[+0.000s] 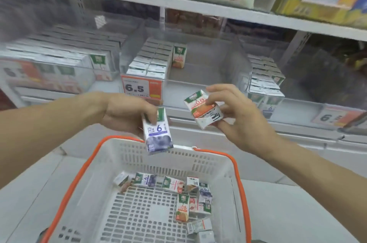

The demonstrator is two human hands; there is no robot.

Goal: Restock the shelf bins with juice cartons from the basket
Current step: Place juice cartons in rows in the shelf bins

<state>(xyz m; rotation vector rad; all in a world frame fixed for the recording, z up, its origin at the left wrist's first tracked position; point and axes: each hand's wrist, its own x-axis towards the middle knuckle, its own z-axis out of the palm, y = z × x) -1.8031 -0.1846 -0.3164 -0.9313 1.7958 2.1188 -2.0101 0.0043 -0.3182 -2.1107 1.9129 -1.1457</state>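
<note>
My left hand point(125, 112) grips a blueberry juice carton point(157, 135) by its top, hanging over the far rim of the white basket point(224, 165). My right hand point(238, 115) holds an orange juice carton point(202, 110), tilted, just in front of the shelf edge. Several loose cartons point(188, 197) lie on the basket floor, mostly at its right side. Ahead, the middle clear shelf bin point(198, 71) holds rows of cartons on its left and one upright orange carton point(179, 55); its right half is bare.
The left bin point(59, 59) is packed with cartons; the right bin point(264, 77) is partly filled. A price tag reading 6.5 point(141, 88) hangs on the shelf front. An upper shelf point(178, 4) with larger boxes overhangs the bins. The basket has orange handles point(79, 173).
</note>
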